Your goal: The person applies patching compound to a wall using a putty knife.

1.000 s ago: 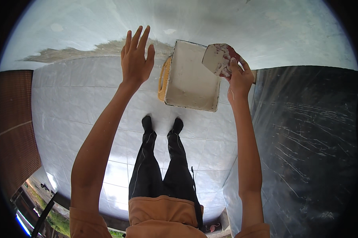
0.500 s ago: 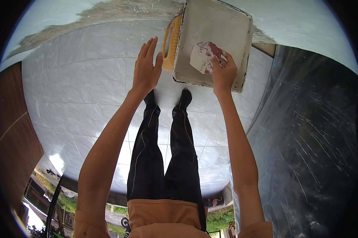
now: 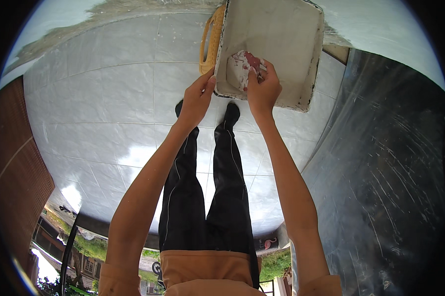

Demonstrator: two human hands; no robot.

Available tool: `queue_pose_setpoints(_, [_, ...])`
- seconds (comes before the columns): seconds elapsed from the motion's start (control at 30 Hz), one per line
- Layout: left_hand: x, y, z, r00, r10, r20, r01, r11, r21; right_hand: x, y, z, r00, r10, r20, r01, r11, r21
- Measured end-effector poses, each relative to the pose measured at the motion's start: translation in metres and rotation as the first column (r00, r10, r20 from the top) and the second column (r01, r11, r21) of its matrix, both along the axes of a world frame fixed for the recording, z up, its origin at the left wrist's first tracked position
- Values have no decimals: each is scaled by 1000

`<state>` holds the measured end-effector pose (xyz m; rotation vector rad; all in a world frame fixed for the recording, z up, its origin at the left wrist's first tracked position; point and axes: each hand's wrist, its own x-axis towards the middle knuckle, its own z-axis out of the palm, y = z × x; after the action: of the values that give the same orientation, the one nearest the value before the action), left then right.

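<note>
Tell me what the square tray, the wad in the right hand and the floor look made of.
Tray: likely plastic, matte, smeared white, edges chipped dark. Wad in the right hand: seemingly crumpled paper or rag, white with red stains. Floor: glossy pale tiles, grout lines and glare visible.

Tray walls [image 3: 311, 64] hem the inside (yellow handle [image 3: 208, 39] left); tiled floor [image 3: 109, 113] open.

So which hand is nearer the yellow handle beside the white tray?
Left. The left hand is at the white tray's near corner, just below the yellow handle. The right hand is inside the tray, gripping a paint-stained scraper, farther from the handle.
</note>
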<state>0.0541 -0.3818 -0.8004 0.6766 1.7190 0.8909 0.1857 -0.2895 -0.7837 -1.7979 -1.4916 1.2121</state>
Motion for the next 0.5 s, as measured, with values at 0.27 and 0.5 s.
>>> queue_pose_setpoints(0.27, [2, 1, -2, 997, 53, -53, -51, 998, 46, -8, -13, -4, 1000, 1, -11, -1, 1000, 31])
queue_pose_setpoints(0.5, [3, 5, 5, 990, 18, -140, -6, 996, 88, -8, -17, -6, 999, -6, -53, 10, 997, 82])
